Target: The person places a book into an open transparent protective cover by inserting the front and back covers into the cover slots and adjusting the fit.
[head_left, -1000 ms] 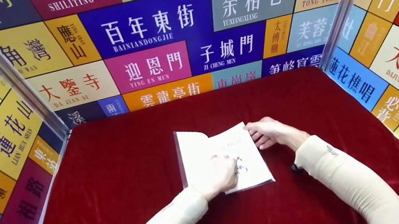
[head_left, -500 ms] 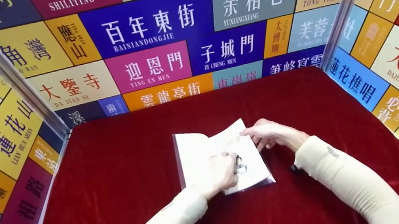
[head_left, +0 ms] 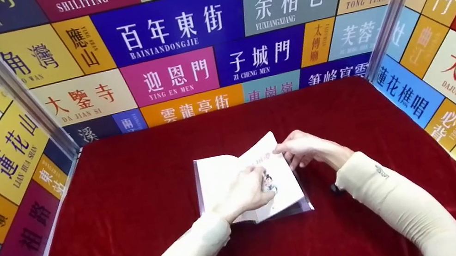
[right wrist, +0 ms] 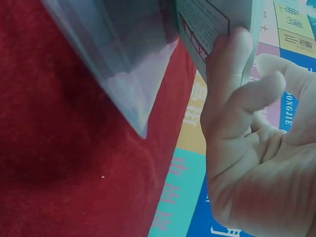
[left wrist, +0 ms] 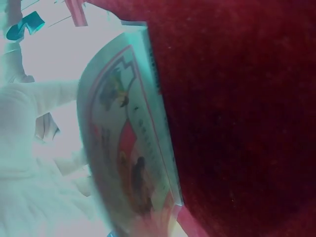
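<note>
In the head view, an open book (head_left: 217,181) lies on the red cloth, its white pages bearing a small drawn figure on the right side. My left hand (head_left: 244,191) rests over the inner part of the right-hand page, thumb and fingers spread apart. With my right hand (head_left: 304,147) I hold the outer edge of the right-hand pages, which tilt up off the clear plastic cover (head_left: 306,204). The right wrist view shows the right hand (right wrist: 252,128) at the edge of the raised page block (right wrist: 210,24). A printed side of the book (left wrist: 121,113) bends past the left hand (left wrist: 29,133).
Red velvet cloth (head_left: 135,186) covers the table. Behind and at both sides stand panels (head_left: 172,25) printed with coloured place-name blocks. A clear upright post (head_left: 393,0) rises at the back right corner, and another post (head_left: 9,82) at the back left.
The right-hand pages have risen away from the cover with the right hand, their top corner shifting up and left. The book's left side has slid slightly left, and the left hand has spread its thumb.
</note>
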`<state>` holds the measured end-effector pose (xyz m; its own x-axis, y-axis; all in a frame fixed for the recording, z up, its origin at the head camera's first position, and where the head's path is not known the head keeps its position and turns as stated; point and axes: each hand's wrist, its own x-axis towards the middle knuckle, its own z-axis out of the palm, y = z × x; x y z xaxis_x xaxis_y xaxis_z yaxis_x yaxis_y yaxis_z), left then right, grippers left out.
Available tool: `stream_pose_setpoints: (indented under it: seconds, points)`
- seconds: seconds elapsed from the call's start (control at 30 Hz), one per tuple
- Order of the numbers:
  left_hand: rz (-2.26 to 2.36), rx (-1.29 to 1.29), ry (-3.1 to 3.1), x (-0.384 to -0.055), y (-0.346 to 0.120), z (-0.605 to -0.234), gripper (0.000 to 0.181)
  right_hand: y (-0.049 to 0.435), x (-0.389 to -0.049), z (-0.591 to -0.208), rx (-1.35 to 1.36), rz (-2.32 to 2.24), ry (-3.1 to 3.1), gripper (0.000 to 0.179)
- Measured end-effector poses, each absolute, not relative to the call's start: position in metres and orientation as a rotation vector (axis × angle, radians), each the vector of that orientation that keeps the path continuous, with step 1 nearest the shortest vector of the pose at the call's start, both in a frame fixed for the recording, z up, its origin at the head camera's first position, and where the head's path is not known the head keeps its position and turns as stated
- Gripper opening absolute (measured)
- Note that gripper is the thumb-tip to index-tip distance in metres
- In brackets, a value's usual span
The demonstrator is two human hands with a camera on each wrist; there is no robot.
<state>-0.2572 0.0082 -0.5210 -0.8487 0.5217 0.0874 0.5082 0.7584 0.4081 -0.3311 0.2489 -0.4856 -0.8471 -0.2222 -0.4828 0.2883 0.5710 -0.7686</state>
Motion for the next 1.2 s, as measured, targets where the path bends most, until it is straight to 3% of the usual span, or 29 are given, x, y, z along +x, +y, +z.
stream_pose_setpoints:
  seconds: [0.17,0.4,0.7,0.83,1.2]
  points:
    - [0.919,0.765,2.863,-0.262,0.007,-0.518,0.044,0.241,-0.327,-0.477,0.009,-1.325,2.22,0.022]
    - [1.215,0.544,2.74,-0.265,0.007,-0.511,0.083,0.227,-0.322,-0.471,-0.032,-1.444,2.16,0.016]
    - [1.313,0.319,2.704,-0.269,0.009,-0.496,0.088,0.21,-0.321,-0.47,-0.088,-1.515,2.129,0.014]
    - [1.344,0.24,2.698,-0.27,0.01,-0.492,0.095,0.205,-0.321,-0.471,-0.109,-1.524,2.125,0.022]
    - [1.404,0.21,2.67,-0.271,-0.001,-0.493,0.084,0.199,-0.319,-0.476,-0.16,-1.605,2.032,0.029]
